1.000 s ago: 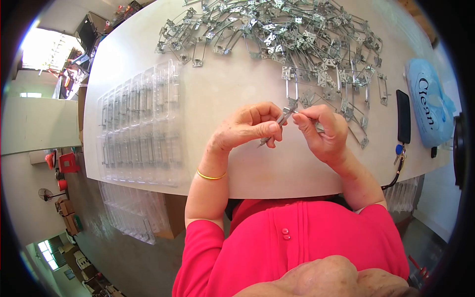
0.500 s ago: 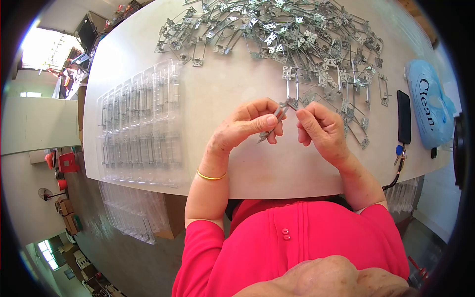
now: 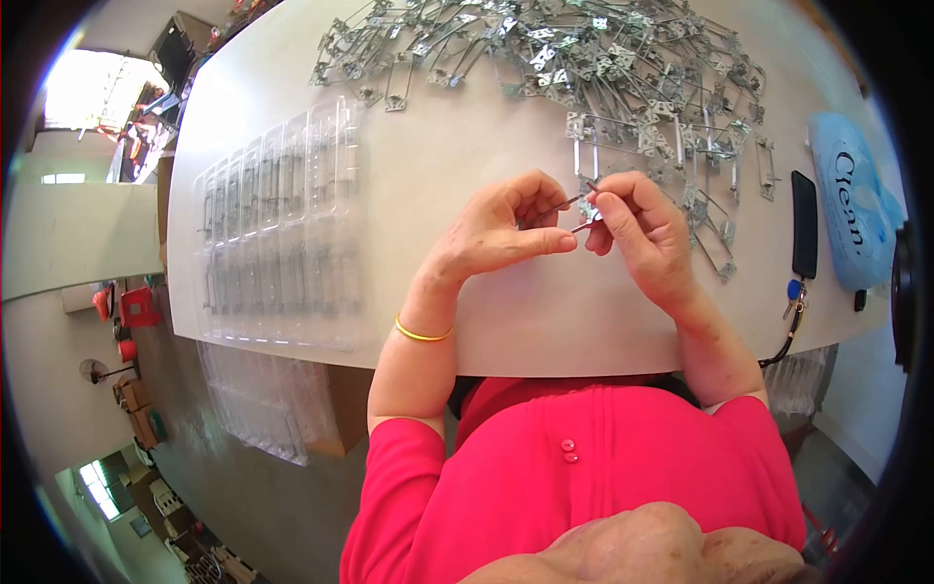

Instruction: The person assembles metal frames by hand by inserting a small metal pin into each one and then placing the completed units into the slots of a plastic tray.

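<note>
Smooth white counter (image 3: 545, 321) carried a tangled heap of thin metal clips (image 3: 623, 68) and clear ribbed plastic trays (image 3: 277, 224). Above its near middle, the left hand (image 3: 496, 238) and right hand (image 3: 642, 229) both pinched one slim, shiny wire clip (image 3: 582, 209) between closed fingertips.

The person wears a bright pink-red top (image 3: 584, 487) with two small buttons and a thin gold bangle (image 3: 421, 334) on the left wrist.

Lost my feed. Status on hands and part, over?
Left hand and right hand both pinch one metal clip above the table. Clip pile beyond. Nothing in the way.
</note>
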### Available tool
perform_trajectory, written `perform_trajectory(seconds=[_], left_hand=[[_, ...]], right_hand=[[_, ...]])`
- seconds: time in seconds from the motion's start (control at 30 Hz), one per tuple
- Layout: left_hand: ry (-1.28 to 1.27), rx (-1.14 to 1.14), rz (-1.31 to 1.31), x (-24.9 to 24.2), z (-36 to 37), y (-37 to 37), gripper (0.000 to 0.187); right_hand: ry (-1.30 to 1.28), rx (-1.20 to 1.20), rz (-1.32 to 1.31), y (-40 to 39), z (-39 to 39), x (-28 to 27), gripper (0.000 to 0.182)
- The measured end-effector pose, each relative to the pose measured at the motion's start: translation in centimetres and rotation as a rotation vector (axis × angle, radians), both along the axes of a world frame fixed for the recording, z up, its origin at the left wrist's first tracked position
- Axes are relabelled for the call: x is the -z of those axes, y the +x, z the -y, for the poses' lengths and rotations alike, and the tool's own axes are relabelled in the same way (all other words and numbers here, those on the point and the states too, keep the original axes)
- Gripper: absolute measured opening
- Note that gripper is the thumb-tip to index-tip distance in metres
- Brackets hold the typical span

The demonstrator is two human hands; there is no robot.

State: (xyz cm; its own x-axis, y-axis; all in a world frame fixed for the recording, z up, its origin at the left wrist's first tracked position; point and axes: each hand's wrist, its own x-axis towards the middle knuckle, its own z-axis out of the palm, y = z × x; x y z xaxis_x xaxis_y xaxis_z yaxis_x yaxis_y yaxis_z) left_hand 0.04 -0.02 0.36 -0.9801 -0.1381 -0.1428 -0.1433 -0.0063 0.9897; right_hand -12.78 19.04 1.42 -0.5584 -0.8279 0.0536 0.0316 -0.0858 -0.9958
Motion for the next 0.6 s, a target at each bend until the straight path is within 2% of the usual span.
perform_trajectory(seconds=[0.13, 0.2, 0.23, 0.3, 0.4, 0.53, 0.6], left_hand=[[-0.113, 0.001, -0.012, -0.4, -0.1, 0.0, 0.042], [0.083, -0.123, -0.008, -0.4, -0.4, -0.1, 0.037], [0.083, -0.124, -0.011, -0.2, -0.5, -0.3, 0.037], [0.186, -0.275, -0.214, 0.2, -0.4, -0.7, 0.034], [0.106, -0.4, -0.19, -0.1, 0.2, -0.5, 0.03], [0.065, -0.438, -0.194, 1.2, 0.8, -0.5, 0.026], [0.0, -0.386, -0.209, 1.6, 0.5, -0.6, 0.022]], right_hand=[[0.034, 0.033, 0.056, -0.1, 0.2, -0.3, 0.01], [0.033, 0.036, 0.071, -0.3, 0.1, -0.4, 0.009], [0.033, 0.035, 0.068, -0.4, 0.1, -0.5, 0.009], [0.017, 0.082, 0.055, -0.3, 0.2, -0.6, 0.007], [-0.021, 0.12, -0.005, -0.3, 0.2, -0.4, 0.006], [-0.015, 0.126, -0.092, -0.3, 0.1, -0.6, 0.005], [-0.019, 0.175, -0.171, -0.3, 0.3, -0.3, 0.005]])
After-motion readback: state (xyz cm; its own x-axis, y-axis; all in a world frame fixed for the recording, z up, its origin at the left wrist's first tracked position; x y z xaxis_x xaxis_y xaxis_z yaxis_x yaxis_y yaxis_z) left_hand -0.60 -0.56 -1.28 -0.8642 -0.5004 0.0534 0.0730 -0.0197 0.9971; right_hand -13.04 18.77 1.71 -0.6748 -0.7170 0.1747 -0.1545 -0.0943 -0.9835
